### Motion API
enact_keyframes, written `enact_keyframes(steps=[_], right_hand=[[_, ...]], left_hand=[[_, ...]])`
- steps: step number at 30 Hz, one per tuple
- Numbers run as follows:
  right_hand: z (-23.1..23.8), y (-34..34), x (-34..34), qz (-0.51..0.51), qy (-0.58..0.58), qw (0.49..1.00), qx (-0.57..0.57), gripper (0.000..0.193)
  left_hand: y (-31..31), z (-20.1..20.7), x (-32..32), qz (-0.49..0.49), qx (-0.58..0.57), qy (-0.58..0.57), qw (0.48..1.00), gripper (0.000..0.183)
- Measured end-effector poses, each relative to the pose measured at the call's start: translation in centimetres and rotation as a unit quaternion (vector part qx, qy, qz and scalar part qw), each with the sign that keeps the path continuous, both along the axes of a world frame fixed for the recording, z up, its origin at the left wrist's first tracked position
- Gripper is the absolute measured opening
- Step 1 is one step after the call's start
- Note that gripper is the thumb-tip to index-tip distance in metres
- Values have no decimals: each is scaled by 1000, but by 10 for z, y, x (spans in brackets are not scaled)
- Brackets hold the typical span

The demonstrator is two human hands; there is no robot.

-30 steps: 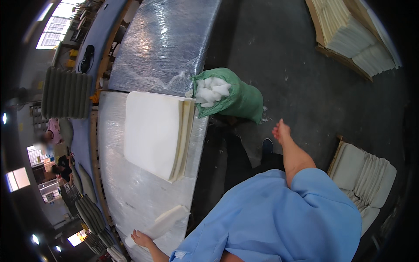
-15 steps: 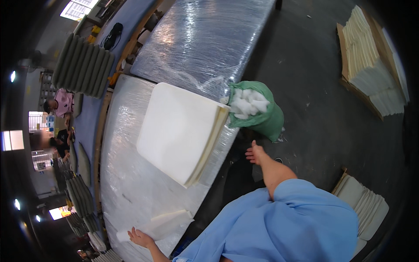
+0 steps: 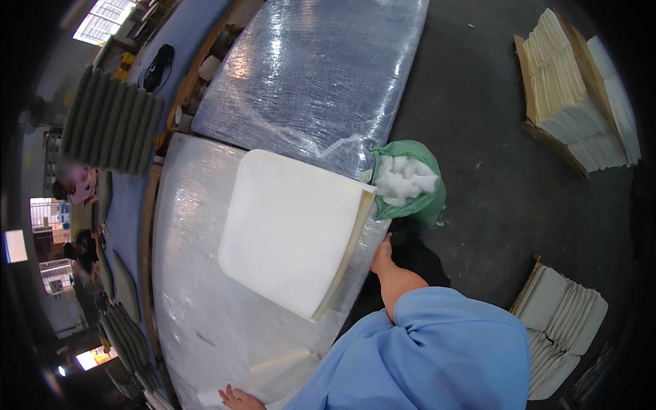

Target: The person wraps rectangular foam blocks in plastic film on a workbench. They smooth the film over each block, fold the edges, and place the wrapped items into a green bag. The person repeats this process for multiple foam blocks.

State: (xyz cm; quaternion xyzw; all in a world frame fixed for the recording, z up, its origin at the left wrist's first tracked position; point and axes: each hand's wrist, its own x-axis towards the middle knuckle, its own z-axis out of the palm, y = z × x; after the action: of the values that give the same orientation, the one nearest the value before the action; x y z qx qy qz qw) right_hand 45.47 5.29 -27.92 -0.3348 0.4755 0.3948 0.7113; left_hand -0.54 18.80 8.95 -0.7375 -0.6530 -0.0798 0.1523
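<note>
A stack of white foam pads with rounded corners lies on a table wrapped in clear film. My left hand, at the lower edge, is open with fingers apart, over a thin white sheet on the same table. My right hand is beside the table's right edge, between the pads and my body. It is seen edge-on, appears stretched out and holds nothing that shows. Just beyond it, a green sack filled with white fluffy stuffing stands against the table edge.
A second film-wrapped surface adjoins at the far side. Stacks of cream sheets and white pads stand on the floor at right. Grey-green cushions lie on a blue bench at left, with people behind it.
My right hand has moved left, closer to the table edge. The left hand is lower in the picture. The view has shifted, so the pads and sack appear lower and farther right.
</note>
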Motion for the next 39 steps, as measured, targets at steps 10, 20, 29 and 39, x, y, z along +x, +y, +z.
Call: enact_keyframes(steps=[10, 20, 29, 39], right_hand=[[3, 8, 3, 11, 28, 999, -28, 80], [-38, 10, -6, 10, 3, 996, -85, 71], [-34, 10, 0, -14, 25, 994, -101, 72], [-21, 10, 18, -27, 106, 985, -137, 72]], left_hand=[[29, -16, -3, -43, 18, 44, 998, 39], [32, -13, -14, -52, -3, 94, 994, 35], [32, -7, -2, -99, 19, 135, 986, 26], [45, -4, 11, -226, 16, 366, 902, 19]])
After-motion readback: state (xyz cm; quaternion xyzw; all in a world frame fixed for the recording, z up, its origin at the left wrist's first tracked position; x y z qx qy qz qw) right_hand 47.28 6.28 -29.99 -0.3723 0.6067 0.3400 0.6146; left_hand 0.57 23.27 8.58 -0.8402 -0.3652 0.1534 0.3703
